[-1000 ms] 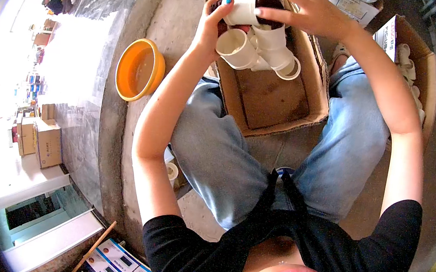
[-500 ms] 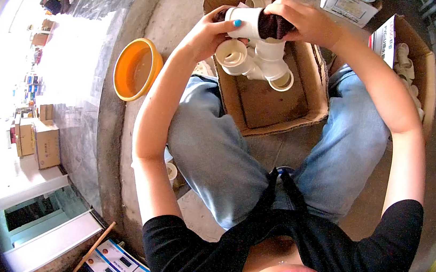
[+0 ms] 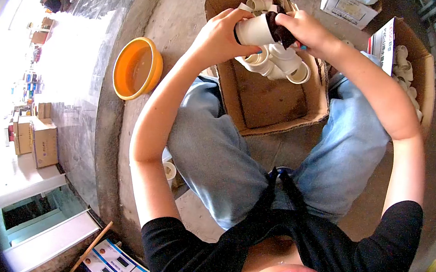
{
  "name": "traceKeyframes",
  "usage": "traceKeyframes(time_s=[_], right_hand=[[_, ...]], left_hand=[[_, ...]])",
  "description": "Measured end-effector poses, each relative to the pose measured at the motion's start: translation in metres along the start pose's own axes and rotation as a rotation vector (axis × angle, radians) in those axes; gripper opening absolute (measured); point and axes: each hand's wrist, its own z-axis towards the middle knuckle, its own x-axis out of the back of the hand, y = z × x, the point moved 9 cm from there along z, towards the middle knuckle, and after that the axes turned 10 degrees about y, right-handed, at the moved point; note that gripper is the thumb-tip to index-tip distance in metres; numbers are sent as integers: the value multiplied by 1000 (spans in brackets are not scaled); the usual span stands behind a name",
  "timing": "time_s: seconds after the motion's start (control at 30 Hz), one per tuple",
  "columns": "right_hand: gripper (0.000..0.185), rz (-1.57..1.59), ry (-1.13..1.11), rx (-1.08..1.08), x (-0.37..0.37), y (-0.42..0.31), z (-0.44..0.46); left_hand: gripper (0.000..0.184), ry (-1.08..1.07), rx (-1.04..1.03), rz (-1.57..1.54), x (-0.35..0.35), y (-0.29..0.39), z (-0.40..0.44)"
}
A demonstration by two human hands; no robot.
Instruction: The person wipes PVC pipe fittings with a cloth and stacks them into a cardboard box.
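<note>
A person's left hand [image 3: 218, 36] is gripping a white PVC pipe fitting [image 3: 255, 31], fingers wrapping round it; the right hand's [image 3: 308, 31] fingers are bunching a dark cloth [image 3: 279, 30] at its right end. More white fittings [image 3: 286, 60] are showing just beneath, perhaps joined, over a cardboard box [image 3: 264, 109]. A loosening left grip could be letting the fitting slip. The box is resting on a concrete floor [image 3: 179, 8], between an orange basin [image 3: 125, 66] and a 2nd box [image 3: 427, 68] of fittings.
</note>
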Motion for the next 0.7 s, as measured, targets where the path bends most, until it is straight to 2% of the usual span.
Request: traceKeyframes(time_s=[0.07,0.1,0.17,0.2,0.23,0.27,0.33,0.37,0.43,0.47,0.5,0.53,0.6,0.7], right_hand=[[23,233,-128,-264,-6,20,-2],[26,267,-74,-359,-6,25,-3],[32,541,-182,-761,-13,53,-11],[35,675,-240,-962,-17,63,-17],[36,652,-409,-914,-22,61,-17],[39,471,-316,-758,-17,51,-13],[43,116,-134,-433,-6,13,-12],[48,8,-133,-220,4,20,11],[45,-242,-70,40,18,-9,10],[44,-365,-37,171,22,-27,6],[39,-487,18,397,22,-53,-2],[40,-701,113,755,25,-66,-6],[54,-892,44,1224,10,-85,-31],[59,-1050,-23,1394,-5,-75,-37]], left_hand=[[55,33,-95,201,3,13,0],[54,67,-184,316,5,22,0],[55,114,-319,521,6,38,0],[55,92,-261,521,3,34,1],[55,72,-200,519,1,29,2],[56,55,-138,515,-1,22,2],[56,72,-2,315,-2,6,3],[55,96,54,216,-2,-1,3],[56,155,114,99,-3,-18,3],[56,126,222,3,-5,-31,1],[56,95,330,-95,-9,-43,-2],[57,61,435,-194,-13,-54,-6],[53,10,519,-413,-19,-63,-11],[45,-110,639,-777,-25,-50,-18]])
